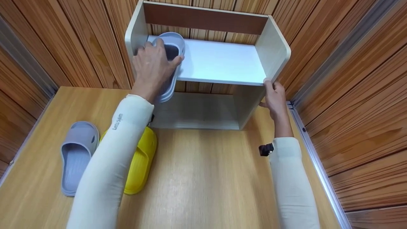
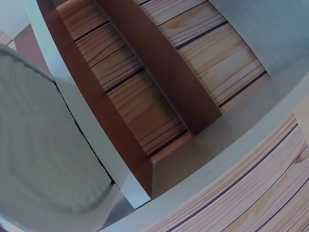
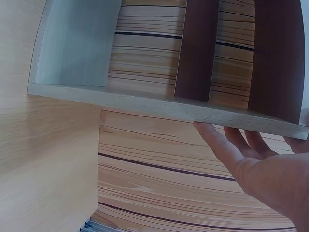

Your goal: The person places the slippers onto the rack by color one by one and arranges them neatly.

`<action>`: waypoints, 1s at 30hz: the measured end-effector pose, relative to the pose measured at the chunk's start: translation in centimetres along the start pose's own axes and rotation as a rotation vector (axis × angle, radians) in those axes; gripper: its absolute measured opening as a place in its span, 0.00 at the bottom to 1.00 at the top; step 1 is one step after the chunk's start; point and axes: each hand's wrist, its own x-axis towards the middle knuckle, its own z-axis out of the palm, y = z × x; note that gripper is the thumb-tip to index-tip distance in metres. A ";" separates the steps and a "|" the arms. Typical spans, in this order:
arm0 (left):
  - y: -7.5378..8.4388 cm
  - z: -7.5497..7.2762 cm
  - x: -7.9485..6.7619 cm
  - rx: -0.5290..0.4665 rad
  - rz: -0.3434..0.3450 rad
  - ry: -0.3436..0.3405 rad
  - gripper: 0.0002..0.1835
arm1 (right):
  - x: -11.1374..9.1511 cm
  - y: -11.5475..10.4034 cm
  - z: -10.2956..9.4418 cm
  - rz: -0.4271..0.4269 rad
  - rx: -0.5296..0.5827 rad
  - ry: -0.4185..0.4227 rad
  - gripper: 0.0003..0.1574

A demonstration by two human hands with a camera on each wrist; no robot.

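Observation:
In the head view my left hand (image 1: 152,65) grips a grey slipper (image 1: 173,39) from above, thumb on one side and fingers on the other. The slipper lies at the left end of the shoe rack's white upper shelf (image 1: 222,60), its near end jutting past the front edge. My right hand (image 1: 276,95) holds the rack's right side panel (image 1: 275,47) near the upper shelf's front corner. From the right wrist view, the right thumb and fingers (image 3: 222,145) lie along that panel (image 3: 159,104). The left wrist view shows the rack's brown back slats (image 2: 159,63), not the left hand.
Another grey slipper (image 1: 76,156) lies on the wooden tabletop (image 1: 197,178) at left. Beside it is yellow footwear (image 1: 140,165), partly hidden by the left sleeve (image 1: 108,171). Wood-panelled walls (image 1: 359,121) stand behind and at both sides. A metal strip (image 1: 318,168) runs along the right edge.

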 end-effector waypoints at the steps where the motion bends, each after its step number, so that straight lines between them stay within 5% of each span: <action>1: 0.0 0.0 0.0 0.000 -0.003 -0.005 0.44 | 0.0 0.0 0.0 0.003 -0.001 0.000 0.36; 13: -0.2 -0.6 -0.7 -0.059 0.043 -0.086 0.49 | -0.2 0.1 0.2 -0.034 0.031 -0.010 0.36; 30: -1.8 -2.8 -3.9 0.047 0.278 -0.009 0.48 | -0.1 0.1 0.1 -0.025 0.023 0.001 0.38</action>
